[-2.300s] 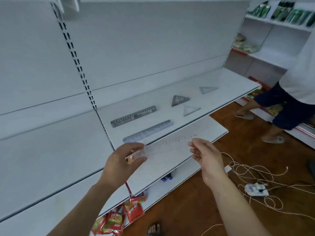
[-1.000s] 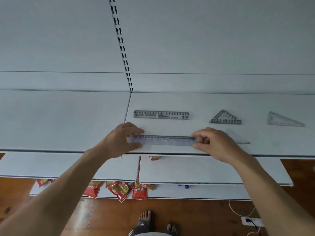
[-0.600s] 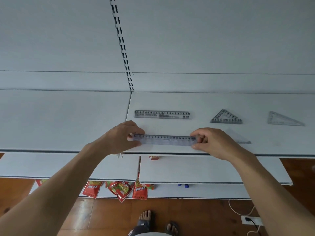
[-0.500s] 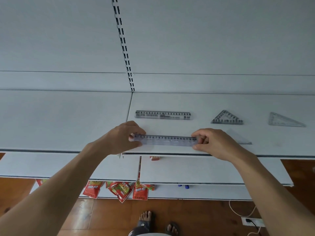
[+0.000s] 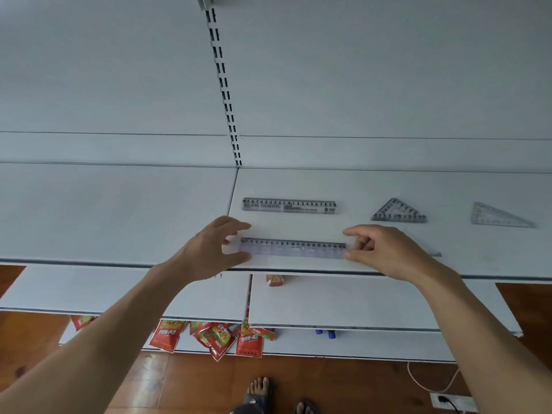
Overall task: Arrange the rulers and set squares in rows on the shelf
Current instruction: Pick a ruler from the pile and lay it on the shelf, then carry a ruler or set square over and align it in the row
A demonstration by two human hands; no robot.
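Ruler (image 5: 292, 249) looks placed, between spread left fingers (image 5: 236, 227) and curled right fingers (image 5: 357, 233), grip unclear; next, release without nudging.

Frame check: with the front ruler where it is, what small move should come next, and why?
Probably release the pinch of the right hand and draw both hands back. The front ruler already lies flat on the shelf, parallel to the rear ruler, left ends about level, and the left hand is open at its other end.
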